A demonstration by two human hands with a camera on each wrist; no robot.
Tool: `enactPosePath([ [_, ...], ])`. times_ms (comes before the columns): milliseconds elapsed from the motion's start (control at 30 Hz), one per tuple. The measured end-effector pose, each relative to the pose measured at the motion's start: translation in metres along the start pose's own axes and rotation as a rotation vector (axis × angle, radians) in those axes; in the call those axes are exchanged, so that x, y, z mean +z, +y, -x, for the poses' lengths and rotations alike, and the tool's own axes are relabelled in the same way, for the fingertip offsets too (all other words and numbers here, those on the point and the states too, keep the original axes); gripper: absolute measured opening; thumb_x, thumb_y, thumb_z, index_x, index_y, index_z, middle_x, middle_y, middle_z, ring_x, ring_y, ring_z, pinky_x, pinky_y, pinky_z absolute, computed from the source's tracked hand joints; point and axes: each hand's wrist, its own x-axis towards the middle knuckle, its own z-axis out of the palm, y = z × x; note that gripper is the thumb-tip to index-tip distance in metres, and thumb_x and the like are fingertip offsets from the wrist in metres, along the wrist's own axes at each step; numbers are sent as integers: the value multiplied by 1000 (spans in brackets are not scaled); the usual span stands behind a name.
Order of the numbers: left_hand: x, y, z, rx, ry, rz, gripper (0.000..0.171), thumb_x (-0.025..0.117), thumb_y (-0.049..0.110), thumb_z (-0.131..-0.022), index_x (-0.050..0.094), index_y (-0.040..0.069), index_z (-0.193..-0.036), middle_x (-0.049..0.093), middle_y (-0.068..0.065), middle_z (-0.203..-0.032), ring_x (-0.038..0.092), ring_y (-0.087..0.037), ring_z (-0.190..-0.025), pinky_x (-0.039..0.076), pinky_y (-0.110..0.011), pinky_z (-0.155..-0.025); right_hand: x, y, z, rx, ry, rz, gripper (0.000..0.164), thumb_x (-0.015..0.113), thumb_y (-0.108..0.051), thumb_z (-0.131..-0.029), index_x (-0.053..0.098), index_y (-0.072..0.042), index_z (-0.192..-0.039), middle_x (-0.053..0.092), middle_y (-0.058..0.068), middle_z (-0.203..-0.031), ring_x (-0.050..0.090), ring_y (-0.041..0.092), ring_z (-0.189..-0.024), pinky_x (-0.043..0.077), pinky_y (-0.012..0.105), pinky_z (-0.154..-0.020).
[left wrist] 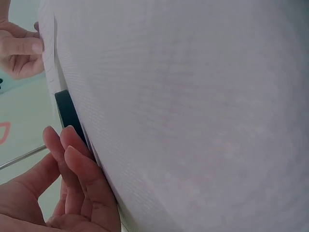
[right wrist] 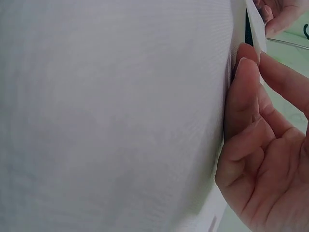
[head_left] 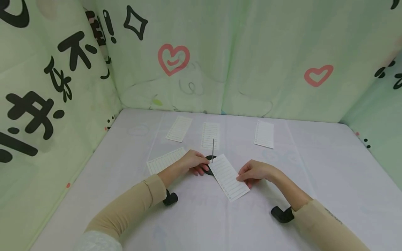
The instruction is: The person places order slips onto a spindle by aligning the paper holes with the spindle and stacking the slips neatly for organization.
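A lined white paper slip (head_left: 228, 177) slants between the hands, its upper corner beside the thin metal spike (head_left: 213, 148) that rises from a black round base (head_left: 211, 170). My right hand (head_left: 255, 172) pinches the slip's lower right edge between thumb and fingers. At the opposite corner, my left hand (head_left: 196, 162) has its bent fingertips against the slip, close to the spike and over the left part of the base. In the left wrist view, the base (left wrist: 70, 113) shows just beyond the left fingertips. Whether the spike passes through the slip is hidden.
Further lined slips lie on the white table: one (head_left: 166, 160) partly under the left forearm, one (head_left: 179, 129) at back left, one (head_left: 210, 134) behind the spike, and one (head_left: 264, 134) at back right. Printed curtains (head_left: 267, 52) enclose the table's back and sides.
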Motion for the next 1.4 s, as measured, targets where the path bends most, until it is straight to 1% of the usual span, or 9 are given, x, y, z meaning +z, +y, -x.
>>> enactPosePath([
  [167,0,-2,-1,-1,-2,8,12,61,12,-85,62,0,-87,61,-1,-59,55,-9,-45,42,-19,-41,-8,-2,5,-84,-9,41,18,61,-20,-87,64,-3,-90,59,1,-66,54,13,-58,39,25,-53],
  [300,0,-3,-2,-5,-4,15,12,61,12,-85,62,0,-88,61,-1,-58,55,-9,-44,42,-19,-41,-26,1,6,-203,14,120,23,55,-19,-91,61,1,-102,61,6,-80,56,19,-72,44,31,-62],
  [367,0,-4,-2,-4,-4,13,13,61,12,-85,62,0,-90,61,-1,-58,55,-9,-44,42,-19,-41,-36,2,5,-265,88,195,25,55,-16,-91,58,3,-106,61,9,-88,56,22,-79,45,34,-67],
  [433,0,-4,-2,-6,-4,14,13,61,12,-85,63,0,-90,60,-1,-59,55,-9,-44,42,-19,-41,-45,5,3,-317,204,280,26,55,-13,-91,55,5,-110,60,14,-95,55,26,-86,46,38,-73],
  [533,0,-5,-2,-7,0,13,13,61,12,-85,63,0,-89,60,-1,-59,55,-9,-44,42,-19,-41,-58,9,-3,-336,383,385,32,56,-9,-90,50,7,-116,55,23,-108,52,36,-97,44,46,-82],
  [667,0,-5,-2,-5,5,7,12,61,13,-86,62,1,-88,61,-1,-59,55,-9,-44,42,-19,-41,-77,16,-12,-254,535,494,40,54,-10,-90,42,6,-124,43,30,-122,44,46,-109,36,57,-88],
  [867,-1,-4,-2,-5,6,2,10,61,13,-86,62,2,-85,61,-1,-59,55,-10,-45,42,-20,-42,-102,28,-29,-102,627,606,47,50,-18,-93,32,2,-131,31,31,-132,33,51,-116,30,62,-89],
  [1200,-1,-1,0,-4,-2,2,12,61,13,-86,62,1,-88,60,-2,-59,54,-10,-45,43,-20,-42,-123,53,-52,112,647,542,58,45,-28,-95,21,2,-139,22,30,-137,20,50,-123,19,62,-97],
  [1400,0,0,-1,-3,-7,-6,13,61,13,-86,61,1,-89,60,-2,-59,54,-10,-44,42,-19,-42,-128,65,-57,167,617,507,65,39,-38,-96,18,5,-139,18,33,-137,16,52,-123,14,63,-98],
])
